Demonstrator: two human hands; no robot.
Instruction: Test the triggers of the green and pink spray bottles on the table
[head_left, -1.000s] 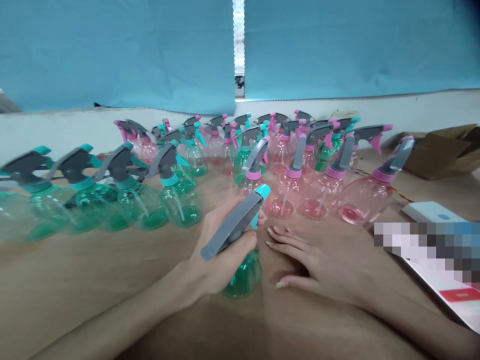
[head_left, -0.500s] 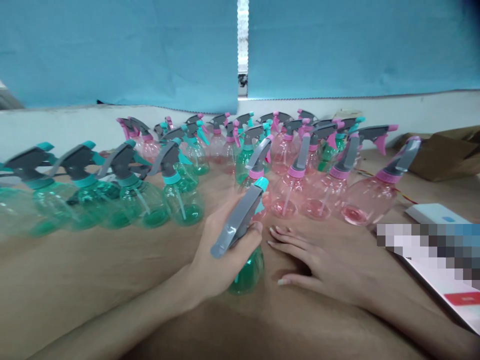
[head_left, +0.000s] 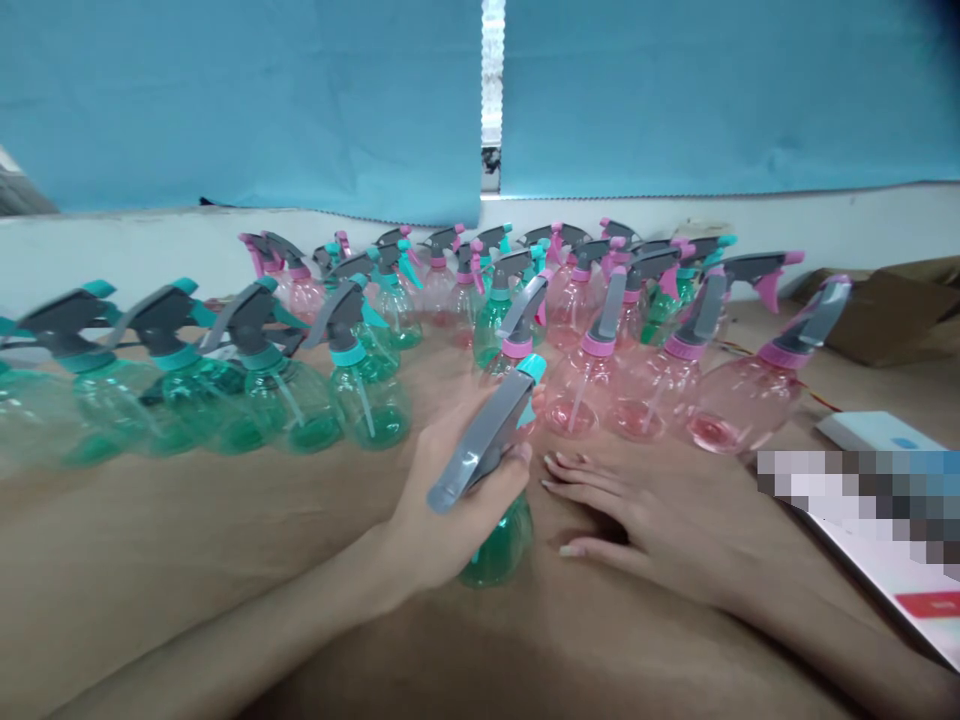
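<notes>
My left hand [head_left: 442, 490] is wrapped round the neck of a green spray bottle [head_left: 499, 550] with a grey trigger head and a turquoise nozzle. The bottle stands upright on the brown table [head_left: 225, 560], its nozzle pointing away to the upper right. Fingers on the bottle's far side are mostly hidden. Just right of it my right hand [head_left: 630, 510] rests on the table, fingers spread and holding nothing. Beyond my hands, a row of pink spray bottles [head_left: 577, 400] stands at the right, and a row of green spray bottles [head_left: 371, 405] at the left.
More pink and green spray bottles crowd the back by the white wall [head_left: 112, 245]. A brown cardboard box [head_left: 877, 315] stands at the back right. Nearer lie a white box [head_left: 874, 430] and a partly pixelated flat item [head_left: 885, 560]. Blue curtains [head_left: 240, 100] hang behind.
The whole view has shifted slightly, so everything appears a little farther right. My left hand keeps its grip on the green spray bottle, and my right hand stays on the table.
</notes>
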